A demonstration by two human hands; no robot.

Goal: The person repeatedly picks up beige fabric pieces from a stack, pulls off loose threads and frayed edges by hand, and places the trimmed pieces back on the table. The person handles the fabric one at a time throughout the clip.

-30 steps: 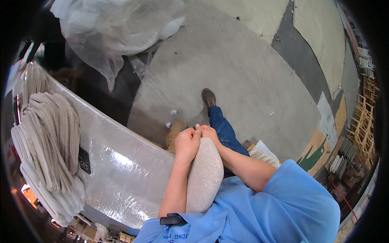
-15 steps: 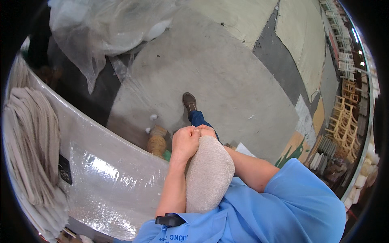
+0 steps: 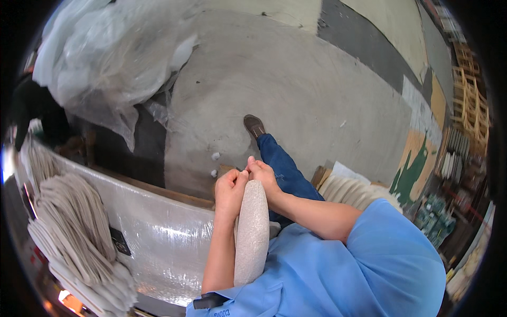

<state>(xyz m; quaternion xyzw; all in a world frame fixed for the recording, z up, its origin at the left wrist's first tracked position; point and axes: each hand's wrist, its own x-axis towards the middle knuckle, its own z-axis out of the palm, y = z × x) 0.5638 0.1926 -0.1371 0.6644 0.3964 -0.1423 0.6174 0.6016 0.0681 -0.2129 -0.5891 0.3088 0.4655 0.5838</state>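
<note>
Beige fabric roll (image 3: 252,232) upright against chest, beside plastic-covered table (image 3: 158,238). Left hand (image 3: 229,191) and right hand (image 3: 262,174) closed, pinching roll's top end. Stack of folded cloths (image 3: 74,232) on table; roll not yet there.

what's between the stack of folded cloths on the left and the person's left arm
In the head view, a table covered in shiny clear plastic lies between the stack of folded cloths and the left arm.

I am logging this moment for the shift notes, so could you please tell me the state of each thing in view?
Left hand: closed on the top end of the beige fabric roll.
Right hand: pinching the same end.
Beige fabric roll: upright against the chest.
Fabric stack: piled on the plastic-covered table.
Plastic sheeting: crumpled, heaped.
</note>
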